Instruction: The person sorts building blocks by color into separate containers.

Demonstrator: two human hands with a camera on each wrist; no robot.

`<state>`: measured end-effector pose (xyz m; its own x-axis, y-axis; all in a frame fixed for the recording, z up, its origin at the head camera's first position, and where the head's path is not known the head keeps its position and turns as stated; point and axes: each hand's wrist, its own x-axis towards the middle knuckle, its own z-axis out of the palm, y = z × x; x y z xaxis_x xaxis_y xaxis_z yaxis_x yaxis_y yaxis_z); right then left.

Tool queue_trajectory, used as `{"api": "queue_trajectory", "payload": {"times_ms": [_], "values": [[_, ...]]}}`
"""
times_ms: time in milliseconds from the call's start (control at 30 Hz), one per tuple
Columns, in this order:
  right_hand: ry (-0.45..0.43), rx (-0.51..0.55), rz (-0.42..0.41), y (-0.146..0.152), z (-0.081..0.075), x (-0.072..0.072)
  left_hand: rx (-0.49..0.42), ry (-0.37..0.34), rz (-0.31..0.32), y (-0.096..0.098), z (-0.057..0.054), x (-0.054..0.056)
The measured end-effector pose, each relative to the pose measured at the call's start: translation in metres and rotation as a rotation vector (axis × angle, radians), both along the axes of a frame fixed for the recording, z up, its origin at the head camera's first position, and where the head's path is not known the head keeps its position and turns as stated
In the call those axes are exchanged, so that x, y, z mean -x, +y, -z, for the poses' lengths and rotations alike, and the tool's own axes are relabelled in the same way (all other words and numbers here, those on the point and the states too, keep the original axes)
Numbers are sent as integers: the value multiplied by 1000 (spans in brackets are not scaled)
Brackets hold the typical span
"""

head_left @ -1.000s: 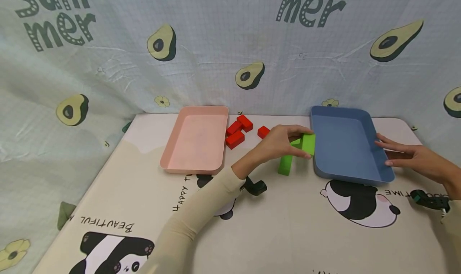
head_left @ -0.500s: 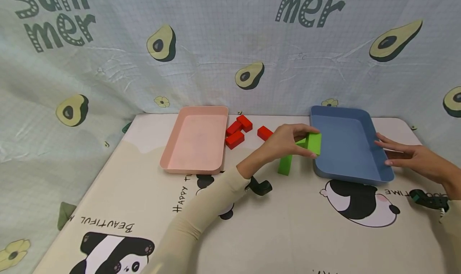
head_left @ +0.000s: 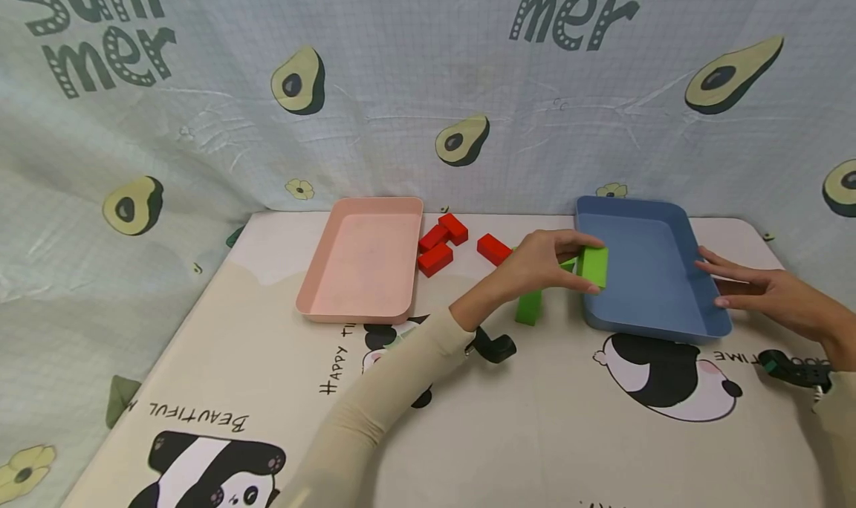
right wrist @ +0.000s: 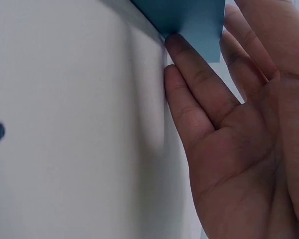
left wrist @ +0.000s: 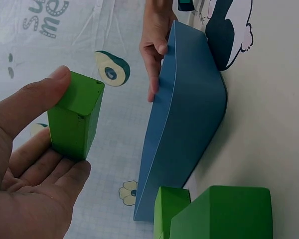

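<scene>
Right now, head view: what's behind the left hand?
Parts of green blocks show around the left hand; the rest is covered, so that view can't settle their number.

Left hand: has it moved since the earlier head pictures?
Yes: in the head view, the left hand, pinching a green block, has moved right, farther from the pink tray.
</scene>
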<state>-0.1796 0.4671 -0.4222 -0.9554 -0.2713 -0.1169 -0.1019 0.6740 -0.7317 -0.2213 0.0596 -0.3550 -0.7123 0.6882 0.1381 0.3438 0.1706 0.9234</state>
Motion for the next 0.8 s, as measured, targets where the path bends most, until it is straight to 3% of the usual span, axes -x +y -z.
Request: {"api": "queue_trajectory", "payload": {"times_ms": [367,600,800], "values": [[23,-22,-17,1,1,0,35,-9,-7,14,1,5],[-24,52,2,0,-1,0,55,-25,-4,22,1,6],[-44,82,-2,-1,0,0,97,-49,-38,30,-1,7]]}}
